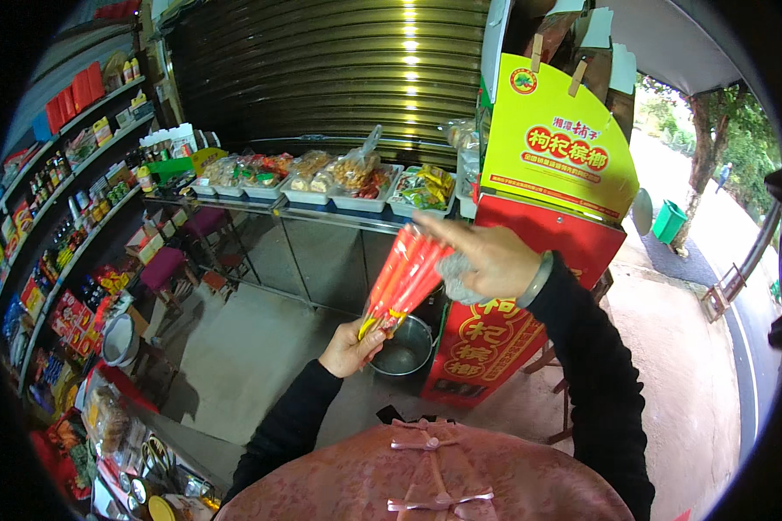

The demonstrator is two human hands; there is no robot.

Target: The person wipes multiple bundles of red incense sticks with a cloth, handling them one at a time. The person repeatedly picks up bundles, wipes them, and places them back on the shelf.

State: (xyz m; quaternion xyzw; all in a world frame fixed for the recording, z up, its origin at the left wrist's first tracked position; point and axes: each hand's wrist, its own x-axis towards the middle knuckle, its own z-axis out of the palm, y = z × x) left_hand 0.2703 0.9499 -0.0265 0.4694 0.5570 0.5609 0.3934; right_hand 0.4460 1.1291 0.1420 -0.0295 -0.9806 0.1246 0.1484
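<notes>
My left hand [353,348] grips the lower end of a plastic-wrapped bundle of red sticks [407,270], which look like candles. Yellow shows at the gripped end. The bundle tilts up to the right in front of my body. My right hand [498,257] is at its upper right, index finger stretched across the top end. A crumpled grey cloth [459,277] is held under the right palm, by the side of the bundle. Whether the cloth touches the plastic is hard to tell. Below the bundle a metal bucket [404,352] stands on the floor.
White trays of packaged food [362,202] line a glass counter [326,260] ahead, before a roller shutter [339,78]. A red display stand [528,228] rises close on the right. Stocked shelves [72,169] fill the left side. A cluttered table [169,449] is at lower left.
</notes>
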